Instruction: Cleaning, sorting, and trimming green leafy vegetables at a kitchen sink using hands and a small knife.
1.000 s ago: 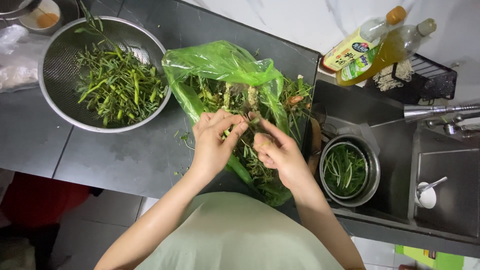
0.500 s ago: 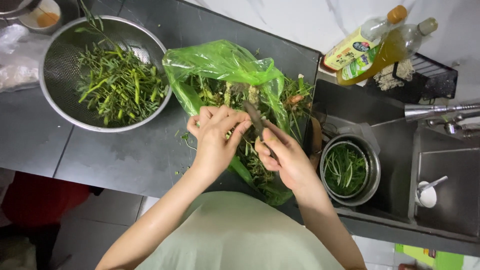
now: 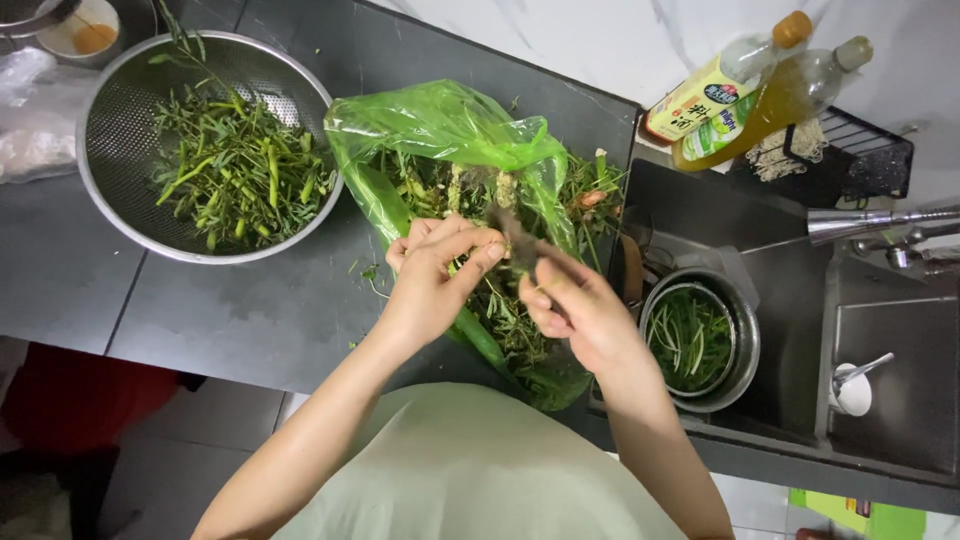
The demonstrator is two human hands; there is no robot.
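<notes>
Over the dark bench (image 3: 200, 310), seen from the head camera, the left hand (image 3: 432, 280) and right hand (image 3: 580, 315) each pinch an end of a dark stem (image 3: 515, 240), fingers clenched on it, above the open green bag (image 3: 440, 125) that catches trimmings; a colander (image 3: 100, 190) of picked greens sits far left within reach.

A green plastic bag (image 3: 440, 130) lay open on the dark counter, crumpled at its top and spilling leafy stalks and trimmings along its length toward the person. Over it, the left hand (image 3: 435, 275) and the right hand (image 3: 580, 315) pinched a limp, dark green stem (image 3: 515, 240) between their fingertips, holding it just above the heap. The stem looked blurred, so its leaves could not be made out.
</notes>
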